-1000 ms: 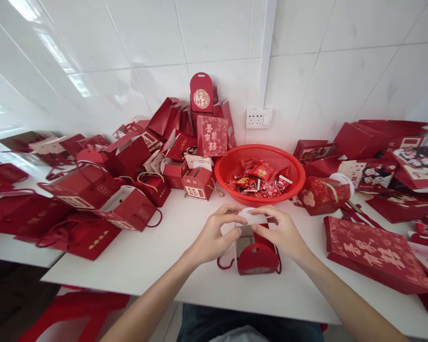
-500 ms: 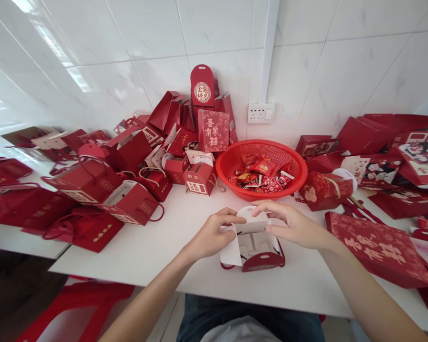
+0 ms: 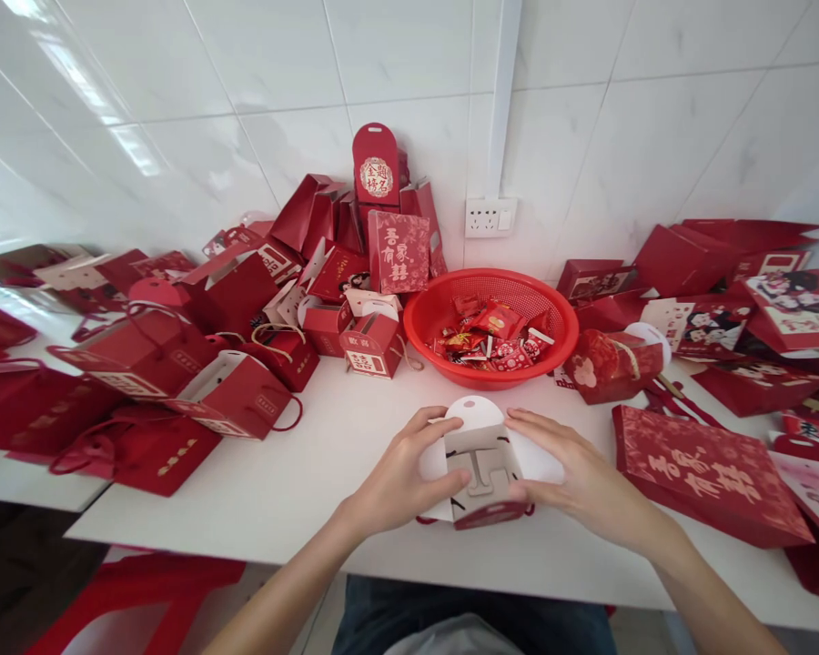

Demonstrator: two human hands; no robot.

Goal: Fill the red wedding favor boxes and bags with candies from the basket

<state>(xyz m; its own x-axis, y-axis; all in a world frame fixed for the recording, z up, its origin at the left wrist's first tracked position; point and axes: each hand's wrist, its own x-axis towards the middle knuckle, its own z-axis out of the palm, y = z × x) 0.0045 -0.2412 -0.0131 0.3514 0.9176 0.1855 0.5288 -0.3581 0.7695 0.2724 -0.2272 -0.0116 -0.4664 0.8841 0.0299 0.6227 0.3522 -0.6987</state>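
Note:
A small red cardboard gift box (image 3: 479,473) with a white inside stands on the table in front of me, its top open. Through the opening I see the interlocked bottom flaps and dark cord ends poking through the walls. My left hand (image 3: 399,478) grips the box's left side, thumb over the inner edge and fingers along the outside. On the opposite side, my right hand (image 3: 577,473) has its fingers over the white side flap and its thumb at the front right corner. A rounded white flap (image 3: 475,414) stands up at the back between both hands.
Behind the box is a red plastic basket (image 3: 443,366) of wrapped sweets. Red gift boxes (image 3: 238,391) crowd the left, and a large red box (image 3: 710,478) lies on the right. The white table's (image 3: 259,509) front edge is near me; a wall socket (image 3: 490,218) is behind.
My hands have moved apart from the back flap to the box's two sides. The right side flap now leans outward, and the front flap no longer stands over the opening. The view has shifted slightly.

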